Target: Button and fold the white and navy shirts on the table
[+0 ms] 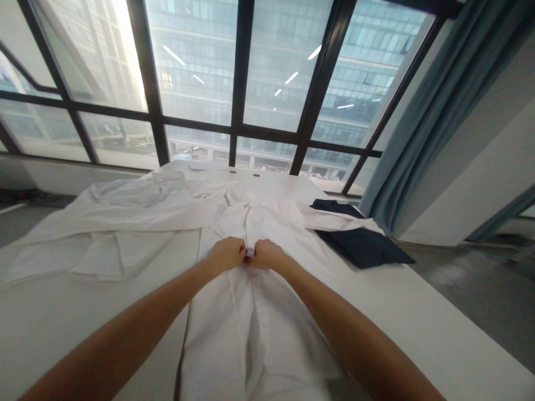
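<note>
A long white coat (284, 312) lies spread on the table, its collar end away from me and its front edges running down the middle. My left hand (228, 253) is closed on the coat's front edge. Right beside it, my right hand (267, 254) pinches the opposite front edge, the knuckles of both hands nearly touching. A small bit of the white placket shows between them; whether a button is there I cannot make out. One sleeve (343, 221) stretches out to the right, over a dark folded cloth.
More white garments (125, 206) lie in a heap at the left. The dark navy folded cloth (363, 248) rests near the right edge of the white table (418, 323). Behind stand large windows with black frames (238, 67), and a blue curtain (434, 111) hangs at the right.
</note>
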A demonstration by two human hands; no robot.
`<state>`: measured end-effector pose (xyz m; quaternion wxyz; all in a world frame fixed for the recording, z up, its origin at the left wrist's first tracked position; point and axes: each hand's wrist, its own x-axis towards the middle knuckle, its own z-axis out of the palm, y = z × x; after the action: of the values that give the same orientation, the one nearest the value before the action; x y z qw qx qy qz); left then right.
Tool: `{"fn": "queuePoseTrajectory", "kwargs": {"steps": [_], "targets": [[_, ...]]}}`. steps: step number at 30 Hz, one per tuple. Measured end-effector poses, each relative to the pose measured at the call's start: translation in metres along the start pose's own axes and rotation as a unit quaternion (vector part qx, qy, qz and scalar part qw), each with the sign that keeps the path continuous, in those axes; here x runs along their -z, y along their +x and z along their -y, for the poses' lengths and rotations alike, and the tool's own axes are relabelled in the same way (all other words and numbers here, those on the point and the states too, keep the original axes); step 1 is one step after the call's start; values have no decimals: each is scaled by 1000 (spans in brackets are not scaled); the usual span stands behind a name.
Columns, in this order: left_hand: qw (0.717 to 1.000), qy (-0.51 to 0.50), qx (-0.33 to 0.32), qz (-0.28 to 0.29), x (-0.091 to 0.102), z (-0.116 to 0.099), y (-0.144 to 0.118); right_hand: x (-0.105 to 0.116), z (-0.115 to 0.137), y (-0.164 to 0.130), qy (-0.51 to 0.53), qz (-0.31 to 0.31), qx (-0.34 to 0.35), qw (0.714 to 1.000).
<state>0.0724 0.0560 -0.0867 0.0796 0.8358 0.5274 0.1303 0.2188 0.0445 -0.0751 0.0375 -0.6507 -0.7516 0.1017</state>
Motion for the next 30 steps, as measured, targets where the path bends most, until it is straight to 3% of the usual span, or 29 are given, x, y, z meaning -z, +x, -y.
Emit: {"fn": "queuePoseTrajectory", "kwargs": {"steps": [4,7,9,12,16,23,30], "targets": [[1000,4,20,2,-3,-8,-17,-2,2,-17,-13,21,3,1000],[999,-10,32,-15,-8,-13,-28,-7,-1,-26,-5,-28,24,999],[998,-31,31,-35,-12,-17,-34,-9,-6,-31,32,-69,42,996],[995,-84,6,-57,-17,-21,-36,-13,-14,-37,143,-83,59,984],[986,-148,-9,-80,-22,-20,-30,-17,-23,-38,261,-70,54,961],[963,-227,-20,-148,-31,-20,-28,-18,-22,-37,347,-46,-1,937],[955,-255,-49,-139,-31,-21,-32,-10,-23,-47,383,30,-16,923]]}}
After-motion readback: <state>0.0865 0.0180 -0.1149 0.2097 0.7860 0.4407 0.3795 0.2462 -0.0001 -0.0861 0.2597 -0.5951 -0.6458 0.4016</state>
